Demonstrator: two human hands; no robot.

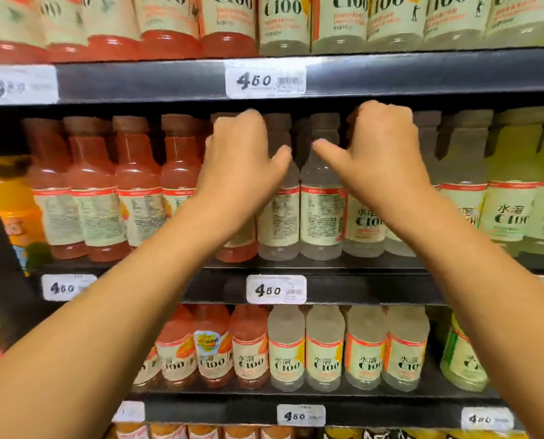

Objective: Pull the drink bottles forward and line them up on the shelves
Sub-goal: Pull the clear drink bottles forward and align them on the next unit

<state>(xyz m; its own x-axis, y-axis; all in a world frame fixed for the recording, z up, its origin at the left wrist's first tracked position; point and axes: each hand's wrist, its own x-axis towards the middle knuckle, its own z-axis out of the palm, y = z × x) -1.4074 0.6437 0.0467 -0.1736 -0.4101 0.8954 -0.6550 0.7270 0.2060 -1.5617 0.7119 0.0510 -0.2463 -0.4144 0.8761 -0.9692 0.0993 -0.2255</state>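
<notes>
Nearest to me are my two forearms, reaching up and in toward the middle shelf (343, 264). I take that shelf as my landmark. Below it, a lower row of bottles (324, 346) stands close to its edge, labels mostly facing out.

On the middle shelf, my left hand (242, 160) curls over the neck of a bottle where the red bottles (106, 191) end; its thumb sticks out toward a clear bottle (321, 198). My right hand (381, 153) does the same over another neck just right of that bottle. The fingertips hook behind the caps, out of sight, so I can't tell how firmly either bottle is held. The clear bottle between my hands shows its back label.

Above the shelf, the upper row (283, 23) sits tight to its lip.

The risk, as I judge it: pulling from the necks could tip the bottles forward over the edge, or drag neighbours askew, since they stand touching. A loose hook could also slip off a cap.
</notes>
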